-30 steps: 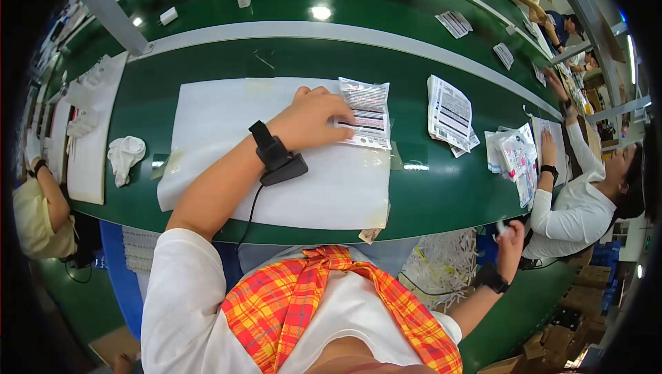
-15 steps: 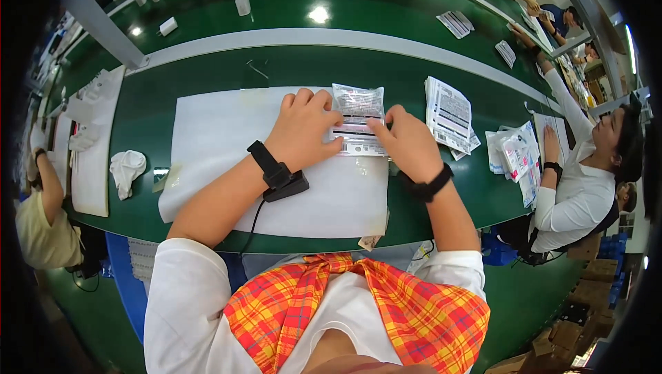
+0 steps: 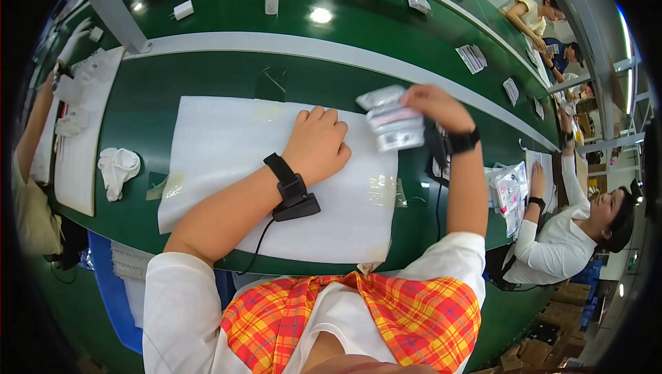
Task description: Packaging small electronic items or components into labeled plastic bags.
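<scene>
A silvery plastic pouch with a printed label [image 3: 396, 125] is in the air over the right far edge of the white mat [image 3: 234, 167], slightly blurred by motion. My right hand [image 3: 438, 106] grips it by its right side, thumb and fingers closed on it. On the middle of the mat rests my left hand [image 3: 316, 145], its fingers curled in and nothing visible in them. Under my right wrist, mostly hidden, is the stack of labelled pouches [image 3: 438, 172]. To its right lies a loose pile of white and coloured packets [image 3: 507, 188].
A crumpled white cloth [image 3: 118, 172] lies left of the mat. Beyond a grey rail [image 3: 289, 43], a green belt carries a white plug adapter [image 3: 182, 10] and scattered pouches [image 3: 472, 58]. A co-worker [image 3: 572, 215] sits at right; another person's arm [image 3: 38, 119] is at left.
The pouch has left the mat, carried up and to the right in my right hand. My left hand has let go of it and curled on the mat. Items on the belt have shifted right.
</scene>
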A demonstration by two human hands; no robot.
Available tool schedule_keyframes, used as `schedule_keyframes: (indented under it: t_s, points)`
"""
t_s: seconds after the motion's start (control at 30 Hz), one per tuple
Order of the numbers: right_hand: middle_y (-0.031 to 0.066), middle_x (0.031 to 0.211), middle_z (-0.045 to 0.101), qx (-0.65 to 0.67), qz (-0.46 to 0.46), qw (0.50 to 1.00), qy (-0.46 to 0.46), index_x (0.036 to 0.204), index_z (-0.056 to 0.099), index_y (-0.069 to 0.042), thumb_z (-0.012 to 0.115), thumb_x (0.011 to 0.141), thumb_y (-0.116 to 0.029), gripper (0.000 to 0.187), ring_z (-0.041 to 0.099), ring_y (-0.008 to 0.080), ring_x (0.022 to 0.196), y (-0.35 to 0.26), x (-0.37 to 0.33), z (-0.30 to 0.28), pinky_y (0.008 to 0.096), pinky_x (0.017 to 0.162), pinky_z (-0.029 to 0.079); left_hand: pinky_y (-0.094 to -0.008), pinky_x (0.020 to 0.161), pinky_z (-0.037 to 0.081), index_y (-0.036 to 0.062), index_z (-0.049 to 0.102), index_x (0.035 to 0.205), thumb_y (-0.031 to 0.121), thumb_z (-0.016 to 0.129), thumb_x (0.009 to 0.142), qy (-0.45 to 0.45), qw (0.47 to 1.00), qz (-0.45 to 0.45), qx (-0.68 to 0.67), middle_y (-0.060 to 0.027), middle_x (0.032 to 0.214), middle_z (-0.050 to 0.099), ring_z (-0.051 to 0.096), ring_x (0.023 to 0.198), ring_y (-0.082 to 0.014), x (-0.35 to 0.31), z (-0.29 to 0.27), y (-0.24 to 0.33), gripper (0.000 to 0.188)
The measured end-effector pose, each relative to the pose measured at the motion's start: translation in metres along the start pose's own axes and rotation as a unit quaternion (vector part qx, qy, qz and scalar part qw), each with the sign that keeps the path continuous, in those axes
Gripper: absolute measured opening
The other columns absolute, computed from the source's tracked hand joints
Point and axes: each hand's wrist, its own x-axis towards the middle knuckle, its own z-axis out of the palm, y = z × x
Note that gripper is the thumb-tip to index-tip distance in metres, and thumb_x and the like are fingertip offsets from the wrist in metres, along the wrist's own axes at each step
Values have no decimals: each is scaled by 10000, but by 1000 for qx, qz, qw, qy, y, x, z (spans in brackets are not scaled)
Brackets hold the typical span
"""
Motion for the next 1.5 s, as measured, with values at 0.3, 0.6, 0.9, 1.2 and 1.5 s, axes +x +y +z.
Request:
schedule_keyframes:
  t_s: [0.3, 0.6, 0.9, 1.2, 1.5]
  points:
    - [79, 842, 669, -181, 44, 950, 249, 917, 677, -42, 688, 831, -285, 259, 617, 189, 772, 18, -16, -76, 324, 696, 478, -411, 806, 390, 41, 612, 750, 137, 575, 749, -7, 999, 6, -36, -106, 878, 564, 505, 907, -293, -1, 4, -8, 103]
    - [160, 837, 635, -446, -54, 882, 141, 892, 632, -2, 703, 751, -183, 240, 602, 293, 766, 92, -139, -22, 381, 717, 481, -419, 806, 397, 46, 614, 774, 128, 568, 770, -8, 1000, 23, -3, -104, 894, 562, 507, 911, -296, 4, 6, -1, 94]
    - [116, 875, 620, -223, -174, 953, -111, 1033, 610, -27, 649, 791, -150, 274, 580, 254, 811, -36, -62, 79, 339, 750, 471, -432, 938, 427, 19, 659, 942, 4, 518, 820, 158, 960, 131, -193, -153, 1093, 606, 532, 1078, -344, 8, -17, 11, 187]
    - [151, 1057, 620, -244, -216, 940, -100, 1151, 603, -31, 670, 777, -153, 400, 584, 306, 977, -19, -68, 118, 411, 885, 460, -374, 997, 450, 22, 600, 1207, 36, 554, 852, -114, 970, 123, -176, -189, 1290, 570, 556, 1160, -359, 11, 11, -31, 358]
    - [227, 1553, 227, -417, -198, 886, -30, 1392, 451, -45, 662, 830, -282, 645, 248, 403, 1423, -8, -176, 166, 478, 1124, 287, -416, 1028, 411, 54, 625, 1202, 217, 648, 791, -103, 981, 157, -38, -179, 1288, 570, 535, 1206, -317, -7, -14, 10, 443]
